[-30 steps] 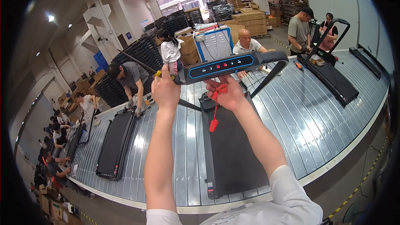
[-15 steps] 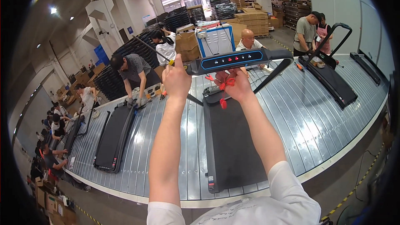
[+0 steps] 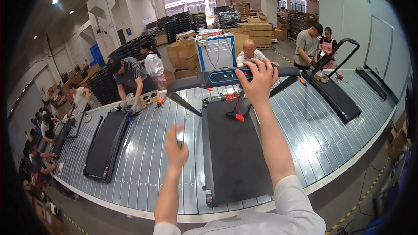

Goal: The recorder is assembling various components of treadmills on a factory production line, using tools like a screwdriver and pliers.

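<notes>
A long conveyor of ribbed grey metal slats (image 3: pixel 152 148) is curving across the floor, carrying a flat black treadmill (image 3: pixel 233 148) directly ahead, a second folded black treadmill (image 3: pixel 104 146) lying to its left, and a third black treadmill with a raised handle (image 3: pixel 335 93) sitting well apart to the right. Other people are standing and bending along the far edge of the conveyor, with stacked brown cardboard boxes (image 3: pixel 250 30) behind them. A small red clip on a cord (image 3: pixel 238 116) is hanging below the console, over the front of the belt. The right hand (image 3: pixel 257 80) is wrapping its fingers over the dark curved handlebar with a blue-lit console panel (image 3: pixel 226 77), gripping it. The left hand (image 3: pixel 176 150) is hovering over the slats beside the treadmill's left edge, blurred, closing narrowly around a small yellow-tipped object (image 3: pixel 178 141) whose kind cannot be told.
</notes>
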Available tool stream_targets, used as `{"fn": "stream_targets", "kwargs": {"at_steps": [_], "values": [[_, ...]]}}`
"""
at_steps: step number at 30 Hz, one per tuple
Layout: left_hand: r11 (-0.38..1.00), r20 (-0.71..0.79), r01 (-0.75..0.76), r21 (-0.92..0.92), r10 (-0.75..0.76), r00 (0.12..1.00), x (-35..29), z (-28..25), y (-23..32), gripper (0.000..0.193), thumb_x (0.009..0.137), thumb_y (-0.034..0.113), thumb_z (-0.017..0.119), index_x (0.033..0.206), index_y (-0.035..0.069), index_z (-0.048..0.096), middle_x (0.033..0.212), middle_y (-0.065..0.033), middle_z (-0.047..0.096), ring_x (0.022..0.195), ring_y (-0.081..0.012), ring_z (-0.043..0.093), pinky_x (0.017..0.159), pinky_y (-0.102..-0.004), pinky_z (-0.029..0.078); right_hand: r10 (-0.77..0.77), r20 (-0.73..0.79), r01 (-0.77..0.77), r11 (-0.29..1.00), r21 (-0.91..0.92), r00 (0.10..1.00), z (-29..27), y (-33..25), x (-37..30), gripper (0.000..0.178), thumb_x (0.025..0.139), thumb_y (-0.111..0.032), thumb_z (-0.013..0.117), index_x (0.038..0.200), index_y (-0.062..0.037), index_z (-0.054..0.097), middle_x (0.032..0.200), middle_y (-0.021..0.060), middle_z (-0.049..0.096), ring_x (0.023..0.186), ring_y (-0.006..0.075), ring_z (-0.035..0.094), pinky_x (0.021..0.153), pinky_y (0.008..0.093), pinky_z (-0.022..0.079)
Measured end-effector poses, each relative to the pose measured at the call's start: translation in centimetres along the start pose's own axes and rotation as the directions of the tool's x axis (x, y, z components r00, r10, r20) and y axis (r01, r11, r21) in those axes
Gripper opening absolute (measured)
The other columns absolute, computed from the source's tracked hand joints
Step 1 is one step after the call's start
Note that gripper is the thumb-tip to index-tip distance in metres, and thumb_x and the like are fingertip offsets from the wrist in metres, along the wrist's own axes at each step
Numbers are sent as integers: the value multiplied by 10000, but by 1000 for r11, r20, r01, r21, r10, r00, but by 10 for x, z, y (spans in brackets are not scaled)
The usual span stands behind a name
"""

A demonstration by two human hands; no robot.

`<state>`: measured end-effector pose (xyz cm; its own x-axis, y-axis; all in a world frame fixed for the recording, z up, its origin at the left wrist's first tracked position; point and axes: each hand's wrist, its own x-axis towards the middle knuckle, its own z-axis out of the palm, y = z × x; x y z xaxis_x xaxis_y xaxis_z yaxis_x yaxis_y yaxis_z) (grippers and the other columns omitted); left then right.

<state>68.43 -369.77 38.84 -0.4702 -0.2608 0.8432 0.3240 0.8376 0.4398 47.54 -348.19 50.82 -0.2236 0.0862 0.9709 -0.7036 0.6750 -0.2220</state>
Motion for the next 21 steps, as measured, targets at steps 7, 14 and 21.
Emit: {"fn": "stream_targets", "kwargs": {"at_steps": [7, 14, 21], "values": [[461, 738, 884, 81, -623, 257, -242, -43, -68, 702, 723, -107, 442, 1394, 64, 330, 890, -116, 682, 709, -154, 645, 682, -274, 499, -27, 50, 30, 998, -61, 998, 112, 15, 40, 344, 767, -518, 611, 886, -204, 683, 962, 15, 621, 1066, 236, 475, 962, 449, 220], [330, 854, 901, 283, -514, -80, -289, -33, -101, 592, 755, 53, 519, 1338, 54, 421, 821, -90, 698, 621, -145, 637, 635, -281, 500, -36, 269, 66, 993, -103, 962, 206, 38, 84, 566, 780, -674, 489, 1044, -214, 686, 968, 77, 677, 971, 249, 615, 880, 369, 391], [411, 818, 862, 297, -575, -8, -311, -5, -161, 594, 660, 185, 683, 1235, 130, 546, 887, -177, 664, 855, -338, 631, 789, -408, 490, 167, 436, -127, 985, -119, 885, 234, 28, 63, 629, 766, -666, 534, 1140, -173, 641, 1099, 80, 633, 1049, 182, 561, 940, 297, 362]]}}
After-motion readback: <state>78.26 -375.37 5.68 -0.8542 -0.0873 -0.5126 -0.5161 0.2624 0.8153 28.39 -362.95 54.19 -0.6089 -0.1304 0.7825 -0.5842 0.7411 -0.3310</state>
